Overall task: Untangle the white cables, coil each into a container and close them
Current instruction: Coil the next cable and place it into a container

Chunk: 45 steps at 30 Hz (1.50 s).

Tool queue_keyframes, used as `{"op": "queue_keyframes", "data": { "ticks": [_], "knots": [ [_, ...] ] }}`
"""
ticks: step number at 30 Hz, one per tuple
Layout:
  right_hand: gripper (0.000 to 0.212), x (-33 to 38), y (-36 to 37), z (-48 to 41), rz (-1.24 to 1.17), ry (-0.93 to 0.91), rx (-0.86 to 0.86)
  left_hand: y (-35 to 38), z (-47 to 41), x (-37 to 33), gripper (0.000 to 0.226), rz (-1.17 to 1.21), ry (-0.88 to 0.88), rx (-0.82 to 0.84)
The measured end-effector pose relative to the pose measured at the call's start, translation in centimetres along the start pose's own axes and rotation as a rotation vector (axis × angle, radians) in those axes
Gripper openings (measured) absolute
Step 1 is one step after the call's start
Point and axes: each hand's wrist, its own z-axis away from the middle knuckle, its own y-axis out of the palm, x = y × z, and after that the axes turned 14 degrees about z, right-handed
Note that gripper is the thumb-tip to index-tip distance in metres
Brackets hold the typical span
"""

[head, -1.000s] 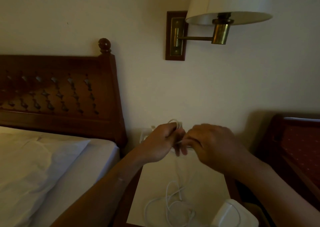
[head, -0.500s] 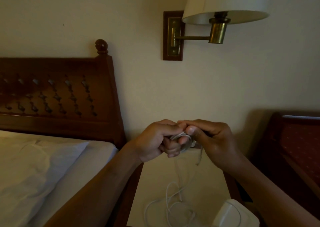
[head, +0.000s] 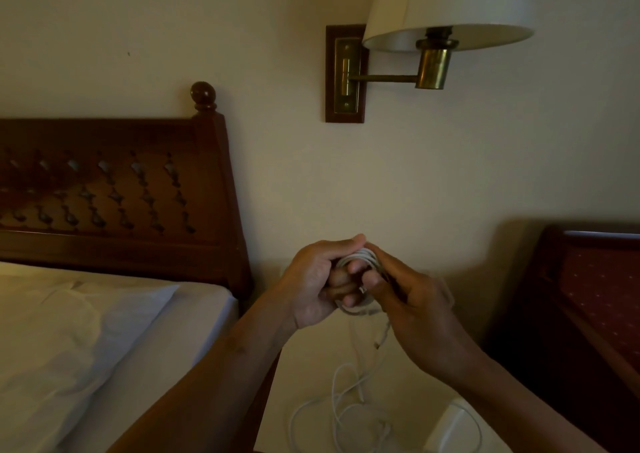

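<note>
bed (head: 104, 331): white sheets, far left; takes no part in the move
nightstand (head: 304, 362): pale top between the bed and a dark red chair (head: 595, 297); the hands work above it
left hand (head: 311, 286): fingers curled through the ring of the coil (head: 360, 257), thumb laid over its top; it seems to bear the coil's weight
right hand (head: 415, 300): touching the left hand; fingers and thumb pinch the coil's right side; by my judgement it is winding on the last of the slack
container (head: 457, 425): white; only a corner shows at the lower edge, under the right forearm; whether its lid is up I cannot tell
loose cable (head: 343, 407): white; lies in slack loops on the nightstand, just left of the container; not yet coiled
coil: thin white cable wound into a small tight ring of several turns; held upright in the air between the two hands, well above the nightstand; its flat face is toward the camera
tail (head: 381, 335): short free end with a plug; hangs straight down from the coil's lower right, beside the right hand
relation that matters: the container lies down and to the right of the coil, nearer the right hand; I judge the tail wants tucking in first, then the ring turned flat on its way down, lest it spring open
</note>
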Motion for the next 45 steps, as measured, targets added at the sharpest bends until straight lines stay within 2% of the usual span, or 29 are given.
{"op": "queue_keyframes", "data": {
  "ticks": [2,5,9,11,13,15,17,21,23,26,29,32,38,41,45],
  "knots": [
    [0.029,0.0,0.5,0.0,-0.014,0.035,-0.055,1.1,-0.2,0.7,0.047,-0.003,0.037,-0.141],
    [0.036,-0.2,0.8,-0.2,0.132,0.03,-0.177,2.6,-0.6,2.1,0.049,-0.029,0.184,-0.299],
    [0.031,0.2,0.6,-0.6,0.227,-0.07,-0.247,3.5,-0.9,3.7,0.043,-0.014,0.488,-0.398],
    [0.032,0.1,0.4,-0.9,0.256,-0.08,-0.252,3.6,-0.9,4.1,0.04,-0.033,0.57,-0.396],
    [0.036,0.1,0.0,-1.0,0.19,-0.029,-0.276,3.3,-0.6,3.3,0.037,0.016,0.498,-0.272],
    [0.048,0.2,-0.9,-1.0,0.118,-0.02,-0.28,2.4,0.1,1.5,0.038,0.078,0.255,-0.047],
    [0.053,0.4,-1.7,-0.9,0.182,-0.089,-0.238,1.1,0.7,-0.1,0.042,-0.008,0.112,0.062],
    [0.041,0.3,-2.9,-1.6,0.447,-0.216,-0.147,0.5,0.9,-0.6,0.049,-0.171,0.045,0.048],
    [0.04,0.3,-3.0,-2.0,0.486,-0.216,-0.118,0.7,0.9,-0.5,0.05,-0.173,0.045,0.043],
    [0.033,0.3,-3.1,-2.2,0.395,-0.132,-0.12,0.7,0.8,-0.2,0.048,-0.112,0.069,0.058],
    [0.027,0.1,-3.0,-2.3,0.2,0.073,-0.154,0.9,0.6,0.6,0.04,0.067,0.077,0.111],
    [0.022,0.2,-2.2,-1.9,0.091,0.138,-0.196,0.7,0.4,0.9,0.037,0.154,0.063,0.121],
    [0.027,-0.3,-1.4,-1.2,0.051,0.042,-0.13,0.8,0.5,0.9,0.034,0.287,-0.021,0.084],
    [0.028,-0.3,-1.3,-1.6,0.072,0.0,-0.157,1.2,0.5,1.3,0.027,0.331,-0.015,0.1],
    [0.021,-1.1,-1.3,-1.6,0.449,-0.259,-0.327,1.3,0.6,1.4,0.034,0.341,-0.04,0.125]
  ]
}}
